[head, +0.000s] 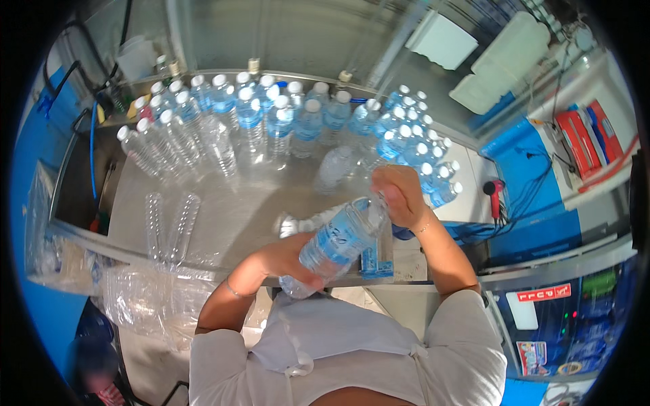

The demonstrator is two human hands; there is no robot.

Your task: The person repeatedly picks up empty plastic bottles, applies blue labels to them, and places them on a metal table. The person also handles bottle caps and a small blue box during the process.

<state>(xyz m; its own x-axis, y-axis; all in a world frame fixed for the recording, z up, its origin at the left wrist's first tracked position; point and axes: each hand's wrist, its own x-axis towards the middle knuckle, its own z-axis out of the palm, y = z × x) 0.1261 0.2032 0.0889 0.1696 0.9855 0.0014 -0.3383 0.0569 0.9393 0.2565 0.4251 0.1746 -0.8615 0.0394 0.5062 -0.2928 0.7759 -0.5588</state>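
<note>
My left hand (292,261) grips the lower body of a clear plastic bottle (332,246), which is tilted with its neck up to the right. A blue-printed label with writing wraps the bottle. My right hand (399,195) is closed around the neck end, and the fist hides the bottle's mouth. Beneath the bottle, a stack of blue printed labels (377,261) lies at the near edge of the steel table (244,203). Another clear bottle (310,221) lies on its side just behind my left hand.
Capped bottles with blue labels (250,114) line the table's back, with unlabelled capped ones (175,134) at left. More labelled bottles (406,137) crowd the right. Two clear bottles (172,223) lie front left, near a sink (84,177). A pink hair dryer (495,198) hangs right.
</note>
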